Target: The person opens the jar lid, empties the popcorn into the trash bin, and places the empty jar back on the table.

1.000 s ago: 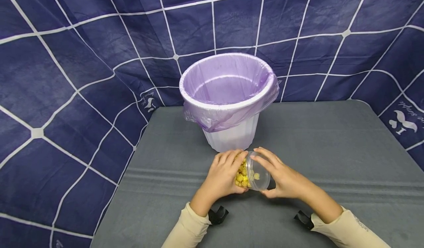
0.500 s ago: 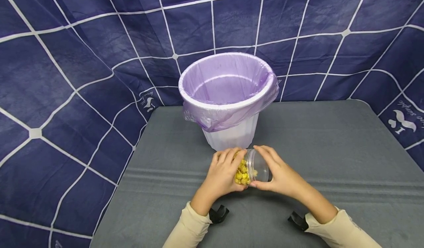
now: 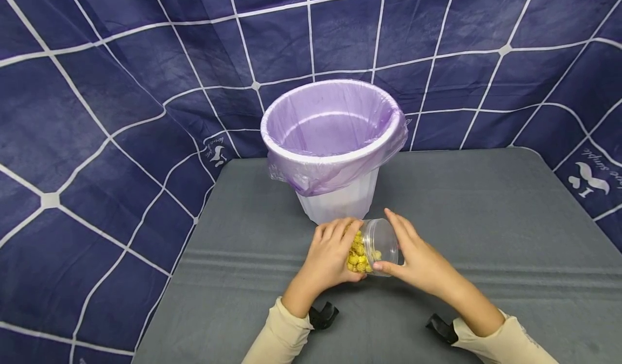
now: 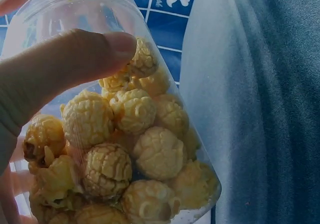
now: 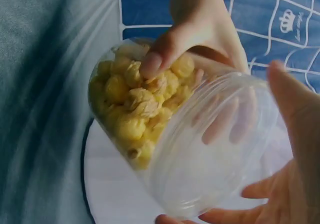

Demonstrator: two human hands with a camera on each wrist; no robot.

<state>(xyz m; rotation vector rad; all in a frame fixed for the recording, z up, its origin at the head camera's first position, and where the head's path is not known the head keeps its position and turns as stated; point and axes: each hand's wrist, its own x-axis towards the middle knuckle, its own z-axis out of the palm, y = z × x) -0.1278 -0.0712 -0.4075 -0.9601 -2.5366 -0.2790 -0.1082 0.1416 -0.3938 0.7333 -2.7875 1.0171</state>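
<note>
A clear plastic jar (image 3: 358,253) of round yellow popcorn (image 4: 160,151) lies on its side, lid end to the right. My left hand (image 3: 330,253) grips its body; the thumb lies across the wall in the left wrist view. Around the transparent lid (image 5: 210,144) my right hand (image 3: 421,258) is spread. In the right wrist view its thumb and fingers stand apart at the lid's edge, with gaps to the plastic. From the head view the thumb tip overlaps the lid's near side; whether it touches cannot be told.
Behind the jar stands a white bin (image 3: 335,202) with a purple liner bag (image 3: 335,177) folded over its rim. Grey cloth covers the table (image 3: 476,207). A blue curtain (image 3: 350,34) with white grid lines hangs behind and at both sides.
The right hand has turned about the lid, then loosened, its fingers lifting away from the lid's far side. The left hand has kept its grip on the jar, nearly still.
</note>
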